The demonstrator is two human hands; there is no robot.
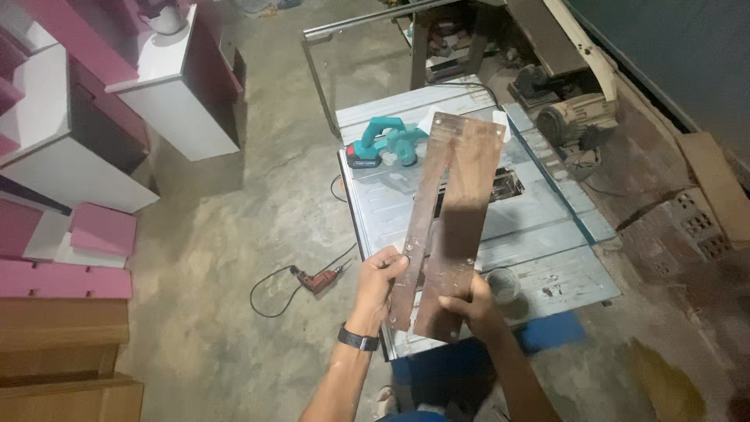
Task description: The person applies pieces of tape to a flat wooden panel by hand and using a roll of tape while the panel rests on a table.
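Left hand (380,275) and right hand (475,303) grip 1 brown slotted plate (457,211) above 1 table saw (547,219).

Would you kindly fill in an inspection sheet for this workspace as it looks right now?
Surface: metal saw table, dusty, slot in its middle.
Job's things: long brown slotted plate, held up over the table, bolts at its corners.
Clutter: teal power tool at the table's far end; roll of tape near the front edge.
Grippers: left hand grips the plate's lower left edge; right hand holds its lower end; watch on the left wrist.
Cables: red drill on the floor, its black cord looped beside it.
Surroundings: concrete floor; pink and white cabinets on the left; motor and bricks on the right.
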